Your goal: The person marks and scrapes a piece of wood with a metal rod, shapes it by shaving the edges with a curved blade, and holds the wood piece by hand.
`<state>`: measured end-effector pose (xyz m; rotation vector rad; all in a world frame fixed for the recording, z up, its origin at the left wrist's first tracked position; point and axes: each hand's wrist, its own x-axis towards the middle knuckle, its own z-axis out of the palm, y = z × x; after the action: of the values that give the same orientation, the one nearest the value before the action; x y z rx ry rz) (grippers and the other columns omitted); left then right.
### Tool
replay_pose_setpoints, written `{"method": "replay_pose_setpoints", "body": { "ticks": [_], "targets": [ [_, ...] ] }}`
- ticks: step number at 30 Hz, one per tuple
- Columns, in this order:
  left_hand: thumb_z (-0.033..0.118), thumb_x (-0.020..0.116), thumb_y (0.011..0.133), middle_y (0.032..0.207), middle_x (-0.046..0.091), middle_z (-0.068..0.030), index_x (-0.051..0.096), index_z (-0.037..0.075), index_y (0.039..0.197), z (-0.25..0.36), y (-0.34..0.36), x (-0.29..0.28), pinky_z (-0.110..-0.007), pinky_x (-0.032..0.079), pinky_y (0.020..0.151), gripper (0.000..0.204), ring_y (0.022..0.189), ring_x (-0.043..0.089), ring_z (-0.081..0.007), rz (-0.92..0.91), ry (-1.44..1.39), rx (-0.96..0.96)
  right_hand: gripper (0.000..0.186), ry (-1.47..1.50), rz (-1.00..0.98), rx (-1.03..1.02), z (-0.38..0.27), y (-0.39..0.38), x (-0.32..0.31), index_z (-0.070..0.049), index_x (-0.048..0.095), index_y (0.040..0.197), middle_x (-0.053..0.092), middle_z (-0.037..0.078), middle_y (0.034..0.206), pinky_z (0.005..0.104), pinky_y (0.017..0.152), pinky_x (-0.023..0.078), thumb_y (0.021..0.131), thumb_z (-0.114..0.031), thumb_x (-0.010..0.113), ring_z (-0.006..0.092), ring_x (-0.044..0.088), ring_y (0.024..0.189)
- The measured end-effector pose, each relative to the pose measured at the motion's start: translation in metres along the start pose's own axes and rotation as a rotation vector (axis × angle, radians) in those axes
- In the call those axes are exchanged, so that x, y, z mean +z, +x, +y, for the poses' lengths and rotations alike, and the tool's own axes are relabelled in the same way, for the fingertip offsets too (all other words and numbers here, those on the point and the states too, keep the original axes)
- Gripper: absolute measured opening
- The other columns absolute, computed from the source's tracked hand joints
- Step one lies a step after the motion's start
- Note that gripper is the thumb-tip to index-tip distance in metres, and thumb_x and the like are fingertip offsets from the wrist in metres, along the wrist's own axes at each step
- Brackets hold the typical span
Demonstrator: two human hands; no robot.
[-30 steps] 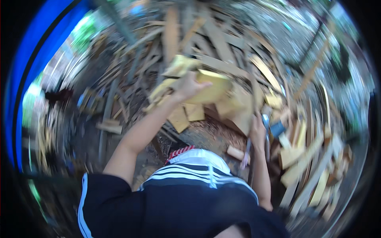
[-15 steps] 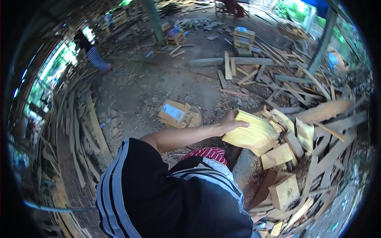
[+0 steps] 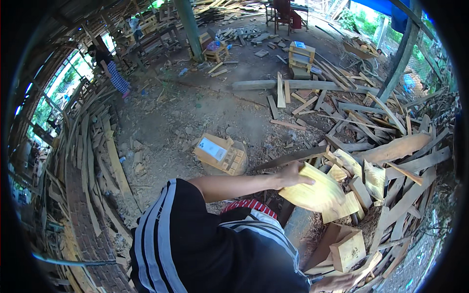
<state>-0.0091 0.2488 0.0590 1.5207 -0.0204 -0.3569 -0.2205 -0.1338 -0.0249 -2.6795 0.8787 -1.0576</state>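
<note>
My left hand (image 3: 292,176) is closed on the near-left edge of a broad, pale yellow wooden slab (image 3: 315,190), with the thumb over its top face. The slab is tilted above a heap of offcuts. Low at the right, my right hand (image 3: 337,282) reaches out beside a pale, splintered strip of wood (image 3: 370,263); its fingers are unclear, so whether it grips the strip I cannot tell. Close to the slab lie a flat pale board (image 3: 346,207), a thick wooden block (image 3: 348,250) and a curved pale offcut (image 3: 375,178).
A round stump (image 3: 239,168) carries a wooden piece with a white-and-blue panel and small blocks. Long planks (image 3: 115,156) line the left side, and a beam (image 3: 303,86) crosses the floor ahead. A person in a checked wrap (image 3: 116,75) stands far left. Posts (image 3: 189,29) rise behind.
My left hand and the slab have shifted slightly right and down in the view. My right hand has come further into view, toward the splintered strip. The distant person appears further left.
</note>
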Motion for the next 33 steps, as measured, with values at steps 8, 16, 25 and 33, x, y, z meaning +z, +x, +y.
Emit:
{"method": "replay_pose_setpoints", "body": {
  "ticks": [8,16,25,33],
  "targets": [
    [0.017,0.079,0.079,0.094,0.072,-0.0073,0.070,-0.002,0.101,0.008,-0.013,-0.025,-0.026,0.051,0.077,0.031,0.082,0.065,-0.0104,-0.267,-0.110,0.088,0.072,1.257,-0.782,0.364,-0.207,-0.002,-0.016,-0.018,0.029,0.152,0.044,0.014,0.133,0.0396,0.091,0.045,0.095,-0.058,0.047,0.0277,0.055,0.105],
    [0.016,0.078,0.080,0.099,0.071,-0.0075,0.069,-0.001,0.107,0.024,-0.065,-0.103,-0.028,0.050,0.083,0.033,0.091,0.064,-0.0124,-0.120,-0.297,0.077,0.084,1.641,-1.096,0.586,-0.267,-0.036,0.037,-0.013,0.028,0.150,0.043,0.011,0.144,0.0451,0.109,0.036,0.085,-0.045,0.069,0.0272,0.045,0.130],
    [0.017,0.072,0.087,0.109,0.062,-0.0077,0.060,0.005,0.117,0.084,-0.118,-0.180,-0.036,0.048,0.089,0.034,0.103,0.061,-0.0210,0.641,0.332,0.972,0.071,1.890,-1.399,0.726,-0.353,-0.051,0.057,-0.005,0.040,0.142,0.053,0.010,0.136,0.0476,0.106,0.042,0.084,-0.031,0.074,0.0268,0.051,0.126],
    [0.016,0.070,0.085,0.073,0.050,0.0030,0.056,0.014,0.064,0.212,-0.261,-0.172,-0.025,0.033,0.050,0.025,0.044,0.040,-0.0084,0.749,0.324,1.582,0.070,1.776,-1.443,0.713,-0.389,-0.053,0.086,-0.006,0.042,0.140,0.055,0.010,0.133,0.0451,0.102,0.047,0.083,-0.031,0.075,0.0253,0.053,0.123]
  ]
}}
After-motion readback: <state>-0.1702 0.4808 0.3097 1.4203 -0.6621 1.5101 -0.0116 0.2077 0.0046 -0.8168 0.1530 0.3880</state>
